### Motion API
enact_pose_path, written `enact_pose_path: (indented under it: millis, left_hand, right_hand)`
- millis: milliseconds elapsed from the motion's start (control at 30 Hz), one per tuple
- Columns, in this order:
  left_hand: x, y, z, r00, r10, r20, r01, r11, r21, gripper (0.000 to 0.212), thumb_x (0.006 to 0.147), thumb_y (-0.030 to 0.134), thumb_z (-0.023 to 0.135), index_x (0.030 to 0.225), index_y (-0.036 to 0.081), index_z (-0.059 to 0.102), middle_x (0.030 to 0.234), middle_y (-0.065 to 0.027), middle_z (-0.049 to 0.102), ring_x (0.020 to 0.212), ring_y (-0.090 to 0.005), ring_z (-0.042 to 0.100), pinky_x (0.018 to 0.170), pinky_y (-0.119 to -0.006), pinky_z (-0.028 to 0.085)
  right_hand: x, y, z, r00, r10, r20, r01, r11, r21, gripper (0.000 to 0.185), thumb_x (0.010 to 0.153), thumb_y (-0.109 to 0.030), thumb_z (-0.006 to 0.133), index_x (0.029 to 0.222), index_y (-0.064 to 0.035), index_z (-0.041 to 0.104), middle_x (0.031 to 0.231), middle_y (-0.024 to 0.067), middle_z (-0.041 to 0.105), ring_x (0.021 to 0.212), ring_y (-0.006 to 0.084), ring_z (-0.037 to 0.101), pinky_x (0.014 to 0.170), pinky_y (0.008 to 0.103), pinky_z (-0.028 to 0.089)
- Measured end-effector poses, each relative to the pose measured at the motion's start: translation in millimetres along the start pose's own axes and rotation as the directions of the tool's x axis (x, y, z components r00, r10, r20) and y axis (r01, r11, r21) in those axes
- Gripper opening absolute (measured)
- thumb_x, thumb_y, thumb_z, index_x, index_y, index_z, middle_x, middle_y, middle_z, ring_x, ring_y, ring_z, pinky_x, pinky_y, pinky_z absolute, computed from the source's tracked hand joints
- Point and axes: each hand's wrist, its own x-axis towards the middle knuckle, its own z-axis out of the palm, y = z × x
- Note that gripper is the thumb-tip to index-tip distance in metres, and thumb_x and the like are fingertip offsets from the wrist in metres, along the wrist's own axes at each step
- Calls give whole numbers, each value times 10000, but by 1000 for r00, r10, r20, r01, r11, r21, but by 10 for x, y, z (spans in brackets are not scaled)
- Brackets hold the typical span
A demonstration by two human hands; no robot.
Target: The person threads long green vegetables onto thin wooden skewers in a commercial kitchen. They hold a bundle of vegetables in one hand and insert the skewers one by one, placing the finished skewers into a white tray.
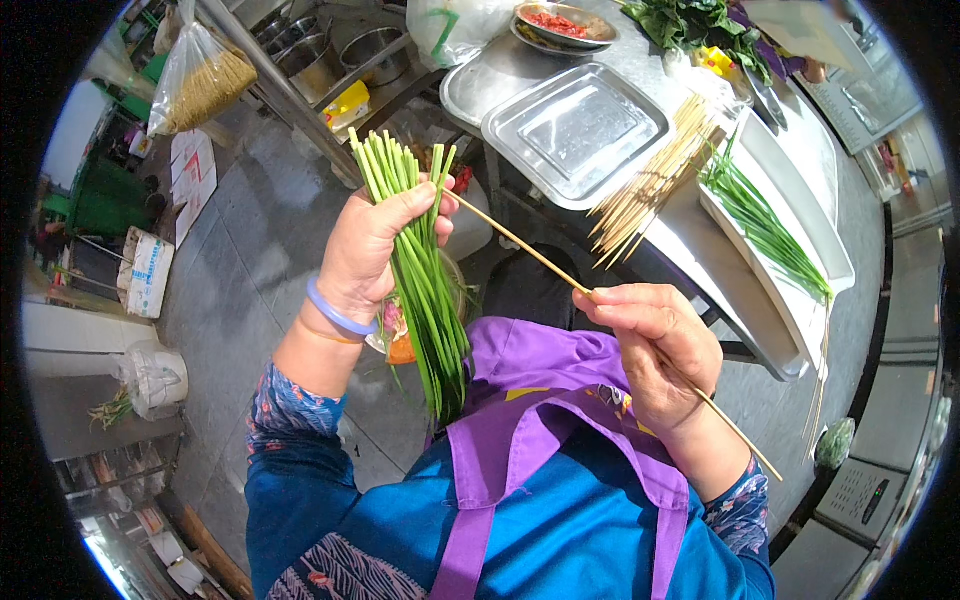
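My left hand [386, 232] grips a thick bunch of green garlic chives [431, 300], pale cut ends up and dark leaves hanging over the purple apron. Between the fingers of my right hand [652, 345] is a thin bamboo skewer [517, 241]. Its far tip meets the chives near my left thumb, though whether it pierces a stalk cannot be told. The skewer's other end sticks out past my right wrist. To the right, more chives [776, 214] lie in a long white tray [802, 319], with skewers poking out at its near end.
A pile of loose bamboo skewers [660, 176] lies beside a shallow steel tray [577, 135] on the metal table. Behind stand a steel bowl of chopped red food [559, 26] and leafy greens [675, 26]. A plastic bag [202, 79] hangs by the metal post [270, 82] at left.
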Motion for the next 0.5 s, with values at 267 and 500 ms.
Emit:
enact_pose_path:
  millis: [267,500]
  left_hand:
    - [7,-37,49,997,56,-46,-52,995,88,283,854,143,624,1063,-41,577,836,-76,622,701,-130,608,642,-256,512]
    - [24,-83,53,994,99,-54,-95,993,72,300,859,151,631,1071,-53,570,886,-98,642,731,-144,620,678,-251,512]
  right_hand:
    - [10,38,45,1000,-10,-19,9,999,-42,182,784,94,602,930,-3,650,948,152,658,842,240,667,725,286,537]
    - [17,4,78,997,-76,-27,74,994,-74,175,784,90,603,934,11,647,943,163,654,835,246,668,708,288,541]
